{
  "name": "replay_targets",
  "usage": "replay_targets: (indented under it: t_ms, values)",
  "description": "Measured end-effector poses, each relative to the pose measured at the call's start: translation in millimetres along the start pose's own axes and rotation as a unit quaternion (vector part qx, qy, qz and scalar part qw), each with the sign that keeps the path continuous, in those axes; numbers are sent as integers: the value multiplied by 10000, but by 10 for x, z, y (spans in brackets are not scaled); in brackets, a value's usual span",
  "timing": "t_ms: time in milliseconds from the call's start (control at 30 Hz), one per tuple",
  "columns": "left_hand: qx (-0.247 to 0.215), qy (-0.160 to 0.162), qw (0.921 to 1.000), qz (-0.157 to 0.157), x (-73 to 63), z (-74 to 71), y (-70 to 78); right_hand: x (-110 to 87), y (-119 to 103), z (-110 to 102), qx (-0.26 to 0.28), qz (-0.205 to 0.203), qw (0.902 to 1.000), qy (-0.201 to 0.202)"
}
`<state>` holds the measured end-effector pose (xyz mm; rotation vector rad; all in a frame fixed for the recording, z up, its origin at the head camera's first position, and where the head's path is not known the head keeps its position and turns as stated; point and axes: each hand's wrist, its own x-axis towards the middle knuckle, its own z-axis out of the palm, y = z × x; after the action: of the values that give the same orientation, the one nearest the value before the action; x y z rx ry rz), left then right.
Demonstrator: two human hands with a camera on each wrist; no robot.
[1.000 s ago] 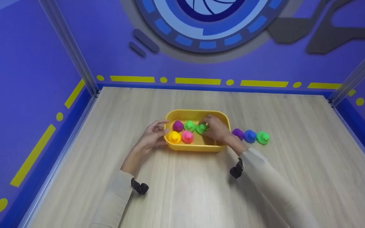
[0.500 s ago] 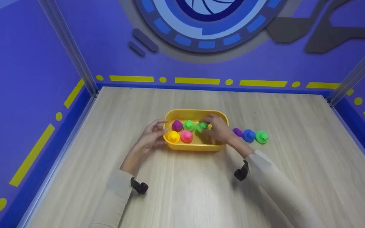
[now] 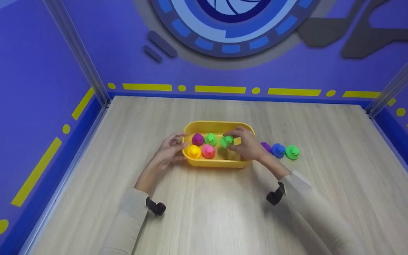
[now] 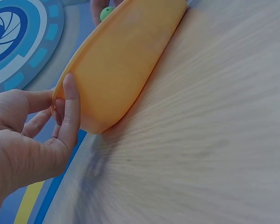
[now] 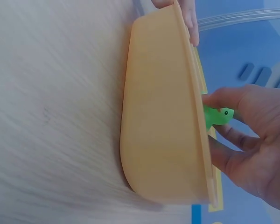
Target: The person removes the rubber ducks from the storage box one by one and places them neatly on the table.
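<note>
- On the wood-grain tabletop (image 3: 211,216) stood the yellow oblong tub (image 3: 221,163), open at the top.
- At the tub's left end, the left hand (image 3: 168,152) gripped the rim, its thumb against the outer wall and other fingers over the edge.
- Reaching over the tub's right side, the right hand (image 3: 248,144) held the lifted green toy duck (image 3: 227,141) between thumb and fingers; the right wrist view showed its head above the rim.
- Inside the tub, toward the back left, sat the magenta duck (image 3: 197,139), with the seated green duck (image 3: 211,139) just to its right.
- Toward the tub's front left sat the yellow duck (image 3: 194,152), with the pink duck (image 3: 208,151) just to its right.
- Outside the tub, beyond its right end, a row ran rightward: the violet duck (image 3: 266,146), partly hidden by the right hand, then the blue duck (image 3: 278,151), then the outer green duck (image 3: 292,152).
- Nearer than the tub, each wrist bore a black strapped device (image 3: 156,206) by a pale sleeve (image 3: 124,219).
- Behind the tub rose a blue-violet wall panel (image 3: 221,76) with yellow dashes (image 3: 220,89) along its foot.
</note>
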<state>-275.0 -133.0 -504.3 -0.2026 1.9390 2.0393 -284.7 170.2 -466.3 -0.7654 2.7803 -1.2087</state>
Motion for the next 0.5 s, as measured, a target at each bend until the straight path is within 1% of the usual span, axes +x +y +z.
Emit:
replay_targets:
  t_ms: [133,300,500]
  values:
    - [-18,2,10000,12,4,-16,-23,-57,22,-24,440,-266,9986,115]
    - [18,-10,10000,47,8,-21,-18,-140,27,-111,781,15,9968,190]
    - [7,-34,10000,-1,15,4,-5,-227,79,-239,831,244,9958,287]
